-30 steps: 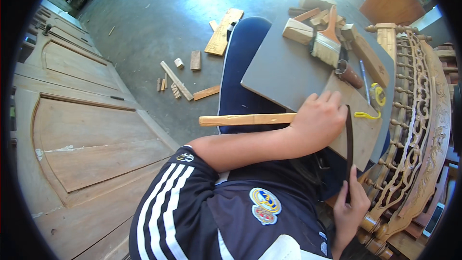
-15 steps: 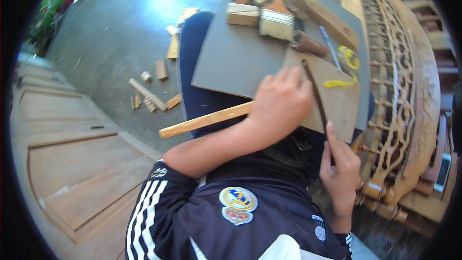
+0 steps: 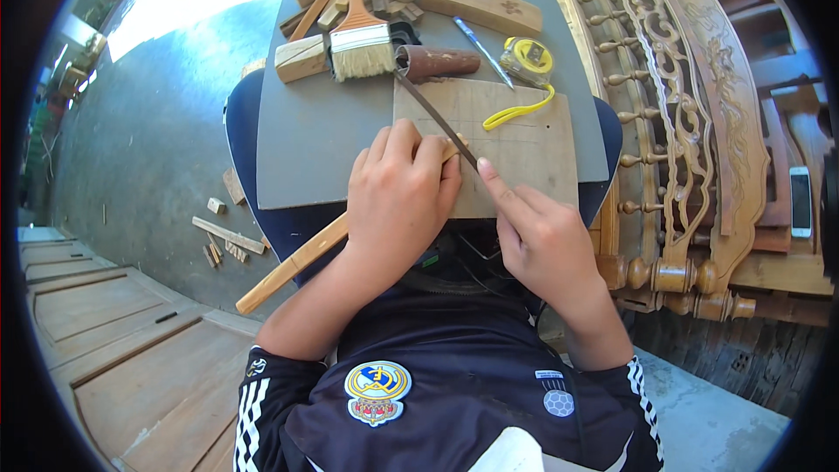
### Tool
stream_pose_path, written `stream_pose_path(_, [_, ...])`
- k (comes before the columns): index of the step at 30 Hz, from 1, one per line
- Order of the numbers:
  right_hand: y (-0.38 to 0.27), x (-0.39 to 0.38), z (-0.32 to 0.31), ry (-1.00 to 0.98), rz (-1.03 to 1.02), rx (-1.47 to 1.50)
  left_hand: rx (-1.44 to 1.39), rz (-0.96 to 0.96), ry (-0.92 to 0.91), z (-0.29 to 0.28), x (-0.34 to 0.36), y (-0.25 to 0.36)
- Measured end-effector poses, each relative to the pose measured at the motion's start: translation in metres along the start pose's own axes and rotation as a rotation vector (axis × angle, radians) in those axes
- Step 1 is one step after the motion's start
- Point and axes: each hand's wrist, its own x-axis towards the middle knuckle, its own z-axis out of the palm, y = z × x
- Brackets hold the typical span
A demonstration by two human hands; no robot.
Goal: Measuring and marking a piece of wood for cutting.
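Note:
My left hand (image 3: 398, 185) is closed around a slim wooden stick (image 3: 295, 264), pressing its far end down on a flat wooden board (image 3: 533, 153). The stick's near end sticks out past my left wrist, beyond the table's edge. In my right hand (image 3: 549, 240) is a thin dark file (image 3: 433, 112), my index finger stretched along it. The file lies across the stick's far end, just right of my left fingers, and its tip points away toward a brown cylinder (image 3: 441, 62). My palm hides the file's near end.
On the grey tabletop (image 3: 301, 153) lie a wide paintbrush (image 3: 363, 51), wood offcuts (image 3: 476, 4), a blue pen (image 3: 482, 51) and a yellow tape measure (image 3: 527, 57). Carved wooden furniture (image 3: 699, 96) stands at the right, with a phone (image 3: 800, 201) on it. Wooden panels (image 3: 131, 358) lie at lower left.
My left hand has drawn the stick's far end into view over the board. The file has come over that end, its tip swinging leftward. The whole view has shifted.

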Motion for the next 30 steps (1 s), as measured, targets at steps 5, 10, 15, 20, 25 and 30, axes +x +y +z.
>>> stream_pose_path(5, [-0.011, -0.043, -0.020, -0.059, 0.084, -0.025, -0.013, -0.049, -0.027, 0.000, -0.001, -0.001])
stream_pose_path(10, [-0.017, -0.057, -0.031, -0.021, 0.078, -0.006, -0.014, -0.029, -0.007, 0.000, -0.001, -0.002])
stream_pose_path(15, [0.003, -0.013, -0.004, -0.016, 0.008, 0.004, 0.025, -0.002, -0.014, 0.001, 0.001, 0.001])
stream_pose_path(20, [0.001, -0.014, 0.002, -0.028, 0.033, -0.009, 0.009, -0.043, -0.036, -0.001, 0.000, 0.002])
stream_pose_path(25, [-0.019, -0.055, -0.025, -0.002, 0.087, 0.020, -0.026, -0.047, -0.015, 0.001, -0.001, -0.002])
stream_pose_path(30, [-0.014, -0.037, -0.017, 0.008, 0.072, 0.000, -0.033, -0.008, -0.019, 0.001, 0.000, -0.005])
